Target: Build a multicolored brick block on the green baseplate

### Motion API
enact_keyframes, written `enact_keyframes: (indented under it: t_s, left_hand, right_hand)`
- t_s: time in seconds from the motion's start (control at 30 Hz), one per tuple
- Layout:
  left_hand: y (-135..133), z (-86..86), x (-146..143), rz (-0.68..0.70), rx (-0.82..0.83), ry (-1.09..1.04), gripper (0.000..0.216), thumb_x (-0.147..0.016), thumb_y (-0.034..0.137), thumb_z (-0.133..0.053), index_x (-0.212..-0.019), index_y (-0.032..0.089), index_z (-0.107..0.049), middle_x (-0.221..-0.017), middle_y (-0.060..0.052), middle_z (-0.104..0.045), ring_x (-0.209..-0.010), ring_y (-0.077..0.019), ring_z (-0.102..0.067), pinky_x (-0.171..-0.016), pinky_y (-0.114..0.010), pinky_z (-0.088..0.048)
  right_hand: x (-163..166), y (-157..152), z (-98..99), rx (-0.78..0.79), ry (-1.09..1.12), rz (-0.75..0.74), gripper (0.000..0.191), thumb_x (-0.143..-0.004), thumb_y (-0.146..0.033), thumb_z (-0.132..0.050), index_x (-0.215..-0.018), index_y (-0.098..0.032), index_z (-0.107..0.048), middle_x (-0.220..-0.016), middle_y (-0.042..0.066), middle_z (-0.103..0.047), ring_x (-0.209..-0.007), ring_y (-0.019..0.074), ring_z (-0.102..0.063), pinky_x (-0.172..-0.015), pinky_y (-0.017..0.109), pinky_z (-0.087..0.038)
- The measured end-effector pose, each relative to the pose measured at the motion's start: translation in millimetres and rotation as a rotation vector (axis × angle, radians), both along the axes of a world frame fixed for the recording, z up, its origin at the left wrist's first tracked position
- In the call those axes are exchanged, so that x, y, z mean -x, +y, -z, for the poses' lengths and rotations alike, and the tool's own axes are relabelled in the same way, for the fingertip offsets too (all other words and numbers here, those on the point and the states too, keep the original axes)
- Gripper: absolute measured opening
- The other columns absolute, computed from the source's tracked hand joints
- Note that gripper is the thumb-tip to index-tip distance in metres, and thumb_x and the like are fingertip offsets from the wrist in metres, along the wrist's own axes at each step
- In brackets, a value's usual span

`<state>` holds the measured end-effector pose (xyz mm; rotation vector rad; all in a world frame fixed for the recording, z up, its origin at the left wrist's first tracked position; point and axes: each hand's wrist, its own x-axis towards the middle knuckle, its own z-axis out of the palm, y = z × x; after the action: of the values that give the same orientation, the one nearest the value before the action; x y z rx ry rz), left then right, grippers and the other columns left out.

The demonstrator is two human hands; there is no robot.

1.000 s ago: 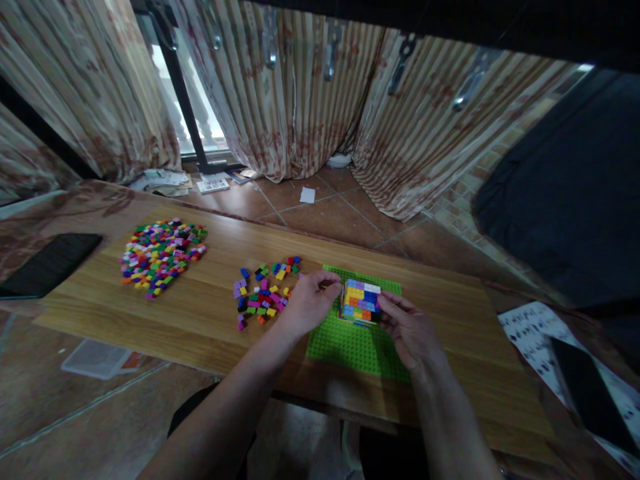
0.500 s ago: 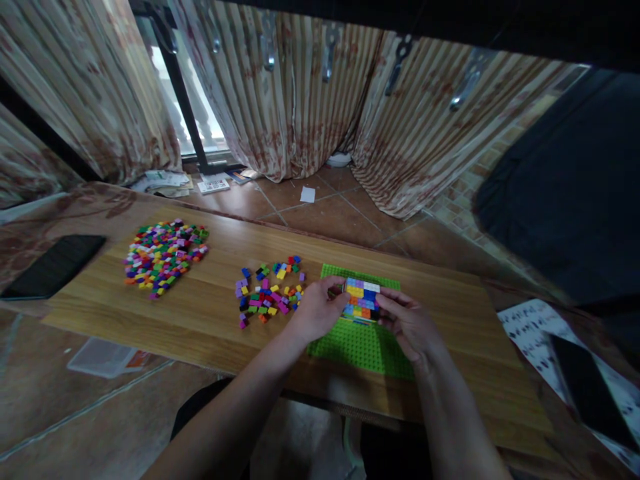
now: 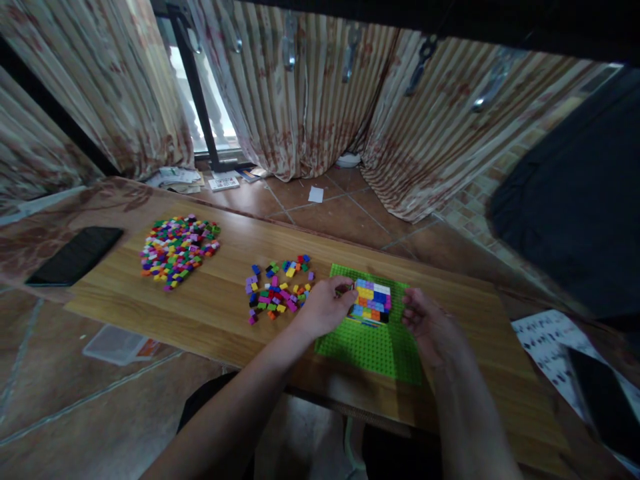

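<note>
A rectangular block of multicoloured toy bricks (image 3: 373, 301) stands on the green studded baseplate (image 3: 370, 353), toward its far half. My left hand (image 3: 327, 307) is at the block's left side, with thumb and fingers closed on its left edge. To the right of the block, my right hand (image 3: 425, 323) hovers over the plate's right edge, apart from the bricks. Its fingers are loosely bent and spread, and I see nothing in them. Just left of my left hand lies a scatter of loose bricks (image 3: 275, 293), partly hidden by that hand.
A larger pile of bricks (image 3: 180, 250) lies farther left on the wooden table (image 3: 230, 233). A black tablet-like slab (image 3: 75, 255) rests beyond its left end. At the right are a printed sheet (image 3: 543, 340) and a dark phone-like device (image 3: 600, 393). A clear plastic box (image 3: 113, 345) sits below.
My right hand has come off the brick block and moved right. My left hand stays at the block's left edge. The whole view has shifted slightly.
</note>
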<state>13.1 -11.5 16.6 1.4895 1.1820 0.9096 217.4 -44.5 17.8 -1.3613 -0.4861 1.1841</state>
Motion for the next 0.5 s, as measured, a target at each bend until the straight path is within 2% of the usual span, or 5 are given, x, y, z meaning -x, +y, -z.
enact_keyframes:
  t_s: [0.17,0.3,0.43,0.5]
  left_hand:
    - [7.8,0.8,6.8,-0.077,-0.046,-0.077,0.024,-0.080,0.026,-0.058,-0.096,0.014,-0.071,-0.080,-0.005,-0.070,-0.071,-0.0148,-0.061,-0.065,-0.025,-0.048]
    - [17.5,-5.4,21.5,-0.181,-0.037,-0.220,0.020,-0.079,0.026,-0.059,-0.089,0.013,-0.071,-0.076,-0.003,-0.068,-0.067,-0.0123,-0.058,-0.063,-0.023,-0.046]
    - [27.3,-16.5,44.3,-0.394,-0.004,-0.374,0.020,-0.077,0.029,-0.063,-0.086,0.014,-0.070,-0.070,-0.001,-0.065,-0.060,-0.0100,-0.056,-0.059,-0.021,-0.045]
    - [30.7,-22.4,56.5,-0.488,0.013,-0.431,0.020,-0.076,0.032,-0.065,-0.082,0.013,-0.069,-0.067,0.000,-0.064,-0.056,-0.0080,-0.053,-0.056,-0.020,-0.043]
  right_hand:
    - [7.8,-0.4,-5.1,-0.129,0.013,0.096,0.030,-0.058,-0.038,-0.087,-0.074,-0.017,-0.072,-0.067,-0.004,-0.064,-0.051,0.0037,-0.051,-0.044,0.013,-0.043]
    - [25.9,-4.5,-12.4,-0.330,-0.077,0.154,0.023,-0.066,-0.036,-0.082,-0.068,-0.017,-0.069,-0.069,-0.003,-0.063,-0.052,0.0041,-0.049,-0.047,0.016,-0.039]
    - [46.8,-18.0,-15.0,-0.498,-0.360,0.205,0.015,-0.078,-0.034,-0.073,-0.072,-0.020,-0.069,-0.064,-0.003,-0.059,-0.056,0.0078,-0.051,-0.056,0.022,-0.042]
    - [58.7,-27.9,-14.8,-0.510,-0.593,0.146,0.015,-0.082,-0.034,-0.069,-0.073,-0.021,-0.069,-0.066,-0.002,-0.062,-0.063,0.0119,-0.057,-0.062,0.025,-0.045]
